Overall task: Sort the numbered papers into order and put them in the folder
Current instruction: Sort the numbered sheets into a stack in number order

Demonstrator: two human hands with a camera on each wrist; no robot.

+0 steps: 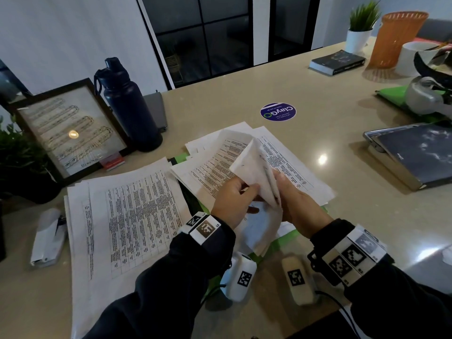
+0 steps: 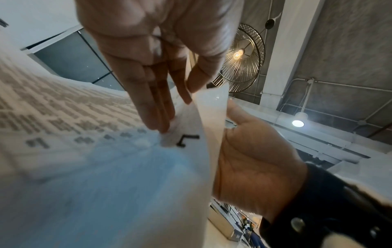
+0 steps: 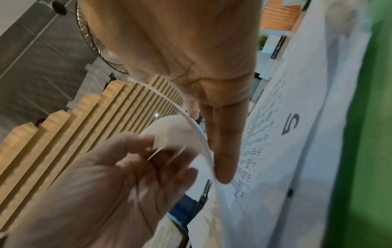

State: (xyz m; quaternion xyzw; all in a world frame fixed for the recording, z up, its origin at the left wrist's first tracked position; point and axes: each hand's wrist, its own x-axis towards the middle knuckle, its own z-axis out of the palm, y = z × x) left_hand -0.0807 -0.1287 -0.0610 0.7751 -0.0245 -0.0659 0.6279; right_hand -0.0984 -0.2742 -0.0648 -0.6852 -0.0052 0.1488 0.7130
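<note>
Over the middle of the table, both hands hold up a thin bunch of printed papers [image 1: 254, 167]. My left hand [image 1: 249, 192] pinches a sheet's corner between thumb and straight fingers [image 2: 152, 109]; a handwritten 7 [image 2: 187, 139] shows by the fingertips. My right hand [image 1: 278, 189] grips the bunch from the right, its fingers [image 3: 222, 151] straight along the back. A second pile of papers [image 1: 127, 216] lies to the left. A third pile [image 1: 244, 152] lies on the green folder [image 1: 288, 234], with a sheet marked 5 [image 3: 290, 124] on it.
A dark bottle [image 1: 127, 104] and a picture frame [image 1: 71, 133] stand at the back left. A laptop [image 1: 411, 155] lies to the right. A book [image 1: 337, 61], an orange basket [image 1: 396, 37] and a potted plant [image 1: 359, 30] stand far right. A round sticker [image 1: 278, 111] marks the tabletop.
</note>
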